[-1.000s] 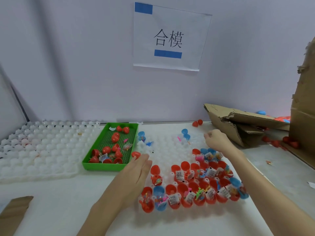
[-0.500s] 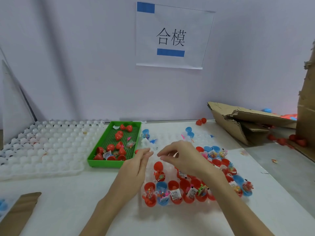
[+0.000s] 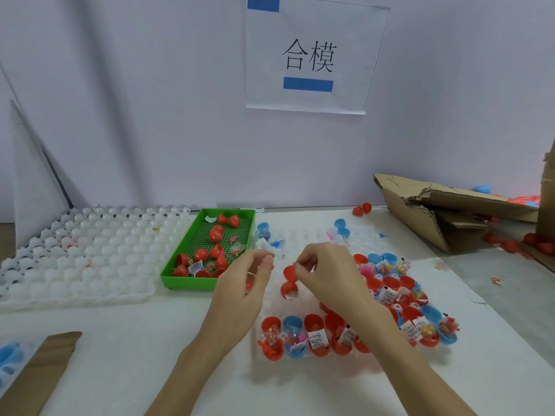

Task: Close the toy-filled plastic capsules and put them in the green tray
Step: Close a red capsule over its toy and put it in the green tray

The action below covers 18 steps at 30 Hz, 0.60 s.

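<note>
Red hinged plastic capsule (image 3: 289, 280), likely light, stiff, slippery; best pinched across both halves. Pinched by right hand (image 3: 326, 276); left hand (image 3: 241, 285) curled, grip unclear.

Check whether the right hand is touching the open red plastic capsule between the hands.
Touching. The head view shows the right hand's fingertips against the open red plastic capsule's upper half.

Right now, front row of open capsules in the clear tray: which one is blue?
The second from the left, the blue capsule. The other front-row capsules visible left of the right forearm, such as the leftmost red capsule, are red.
</note>
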Tool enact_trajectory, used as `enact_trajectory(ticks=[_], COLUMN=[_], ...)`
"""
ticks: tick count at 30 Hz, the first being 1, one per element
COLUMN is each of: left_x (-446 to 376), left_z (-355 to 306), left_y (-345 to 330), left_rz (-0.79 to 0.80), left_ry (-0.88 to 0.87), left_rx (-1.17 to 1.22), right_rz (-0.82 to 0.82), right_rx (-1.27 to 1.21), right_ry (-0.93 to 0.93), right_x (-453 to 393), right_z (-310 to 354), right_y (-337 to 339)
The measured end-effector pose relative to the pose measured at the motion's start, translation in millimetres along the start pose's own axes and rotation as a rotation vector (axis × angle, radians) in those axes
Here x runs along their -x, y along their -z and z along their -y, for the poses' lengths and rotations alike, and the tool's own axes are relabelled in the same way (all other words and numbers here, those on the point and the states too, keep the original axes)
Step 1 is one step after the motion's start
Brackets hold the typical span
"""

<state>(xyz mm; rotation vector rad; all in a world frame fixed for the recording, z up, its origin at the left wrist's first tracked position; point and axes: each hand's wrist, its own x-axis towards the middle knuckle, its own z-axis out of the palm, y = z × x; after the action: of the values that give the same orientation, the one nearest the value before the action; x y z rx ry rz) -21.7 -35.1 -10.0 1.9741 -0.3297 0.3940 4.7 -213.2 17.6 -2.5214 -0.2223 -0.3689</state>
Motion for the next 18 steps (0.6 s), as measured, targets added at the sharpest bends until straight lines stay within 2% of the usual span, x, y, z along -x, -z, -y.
enact_trajectory(ticks=[5, 10, 16, 18], left_x=[5.6, 6.7, 5.0, 3.1], left_z=[-5.1, -9.2, -11.2, -11.8], left_y=[-5.8, -12.4, -12.7, -10.4], left_rz=[0.204, 0.091, 0.057, 0.036], left_ry=[-0.07, -0.111, 0.008, 0.046], left_rx=[0.029, 0.125, 0.28, 0.36], right_rz=[-0.125, -0.131, -0.065, -0.031], right_rx=[-0.114, -0.231, -0.346, -0.489], right_ry=[-0.093, -0.119, -0.162, -0.19], right_x=[-2.2, -1.0, 3.0, 4.7], right_z=[-5.6, -9.2, -7.6, -5.5], right_y=[11.4, 11.7, 8.6, 10.3])
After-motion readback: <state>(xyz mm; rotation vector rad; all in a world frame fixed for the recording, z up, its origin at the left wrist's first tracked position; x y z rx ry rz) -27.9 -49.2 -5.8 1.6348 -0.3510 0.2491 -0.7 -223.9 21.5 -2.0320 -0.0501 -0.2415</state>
